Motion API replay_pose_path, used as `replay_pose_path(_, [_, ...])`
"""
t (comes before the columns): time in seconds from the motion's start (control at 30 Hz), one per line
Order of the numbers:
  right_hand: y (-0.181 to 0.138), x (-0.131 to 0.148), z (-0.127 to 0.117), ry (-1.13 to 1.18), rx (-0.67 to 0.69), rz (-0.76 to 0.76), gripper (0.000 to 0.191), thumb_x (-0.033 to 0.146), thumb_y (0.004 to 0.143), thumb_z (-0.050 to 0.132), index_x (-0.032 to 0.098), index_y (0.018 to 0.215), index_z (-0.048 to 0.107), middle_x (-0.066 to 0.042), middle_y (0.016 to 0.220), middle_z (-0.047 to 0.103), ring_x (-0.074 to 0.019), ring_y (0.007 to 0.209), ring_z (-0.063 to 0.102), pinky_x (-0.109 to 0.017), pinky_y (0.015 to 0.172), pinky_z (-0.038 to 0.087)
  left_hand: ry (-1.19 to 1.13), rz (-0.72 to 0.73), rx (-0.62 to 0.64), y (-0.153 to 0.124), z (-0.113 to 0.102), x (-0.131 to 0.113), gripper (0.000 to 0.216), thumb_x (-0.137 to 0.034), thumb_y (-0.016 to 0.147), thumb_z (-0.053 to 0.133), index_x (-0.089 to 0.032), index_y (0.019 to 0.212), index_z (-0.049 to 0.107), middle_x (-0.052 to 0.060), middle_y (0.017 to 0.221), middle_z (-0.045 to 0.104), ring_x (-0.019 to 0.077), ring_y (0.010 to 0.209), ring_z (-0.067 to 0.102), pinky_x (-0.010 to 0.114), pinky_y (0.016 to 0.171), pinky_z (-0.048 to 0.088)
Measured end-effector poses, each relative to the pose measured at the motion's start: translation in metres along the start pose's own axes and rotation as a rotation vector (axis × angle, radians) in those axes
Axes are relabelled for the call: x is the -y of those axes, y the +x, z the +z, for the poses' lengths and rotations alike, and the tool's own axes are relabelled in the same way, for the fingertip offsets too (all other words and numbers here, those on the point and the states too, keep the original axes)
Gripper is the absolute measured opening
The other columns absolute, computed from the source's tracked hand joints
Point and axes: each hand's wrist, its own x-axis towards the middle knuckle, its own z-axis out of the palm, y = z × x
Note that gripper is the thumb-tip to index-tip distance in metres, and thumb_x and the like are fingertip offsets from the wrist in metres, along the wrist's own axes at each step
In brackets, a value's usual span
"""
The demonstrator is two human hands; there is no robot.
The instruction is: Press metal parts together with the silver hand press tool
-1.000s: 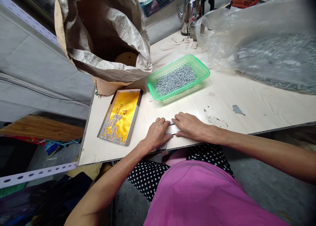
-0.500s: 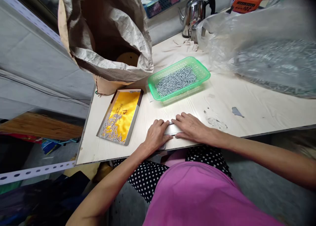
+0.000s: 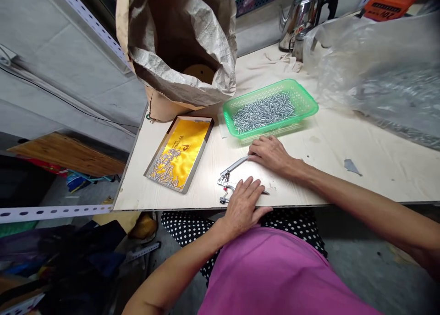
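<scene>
On the table near its front edge lies a silver hinged metal tool [image 3: 225, 184], spread apart, with a small spring and a red bit at its joint. My right hand [image 3: 270, 154] is closed on the far end of its long lever [image 3: 235, 166]. Over the lower arm lies my left hand [image 3: 243, 204], palm down, fingers stretched and thumb out to the side; it covers part of that arm. A pointed tip [image 3: 265, 192] sticks out past the fingers. To the left, a shallow box [image 3: 202, 154] with yellow lining holds small silver screw-like pieces [image 3: 165, 170].
A green basket [image 3: 275, 129] of similar pieces stands behind my hands. A large paper sack [image 3: 192, 92] gapes open at back left. At the right lies a clear plastic bag [image 3: 388, 90] of metal pieces. A kettle [image 3: 299, 21] and a grey scrap [image 3: 352, 167] are also there.
My hands were together on a flat metal piece; now they are apart and the hinged tool shows spread. My right hand moved away from me. The view has shifted left.
</scene>
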Motion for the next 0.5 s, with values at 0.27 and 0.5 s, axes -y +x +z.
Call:
replay_pose_path(0.27, [0.019,0.073,-0.015,0.067,0.124,-0.391,0.014,0.032,0.09,0.064,0.024,0.099,0.071,-0.008,0.105,0.063,-0.0249,0.101,0.046,-0.035,0.078,0.032,-0.008,-0.036,0.012,0.001,0.007,0.005,0.063,-0.059,0.092,0.05,-0.011,0.132,0.055,0.019,0.131,0.061,0.0339,0.131,0.05,0.052,0.112,0.037])
replay_pose_path(0.5, [0.027,0.131,0.029,-0.33,0.07,-0.556,0.02,0.032,0.069,0.078,0.026,0.087,0.073,-0.006,0.091,0.059,-0.027,0.095,0.046,-0.041,0.083,0.041,-0.019,-0.074,-0.023,-0.005,0.017,0.003,0.088,-0.064,0.091,0.047,-0.013,0.156,0.018,0.018,0.153,0.039,0.0352,0.144,0.032,0.053,0.119,0.026])
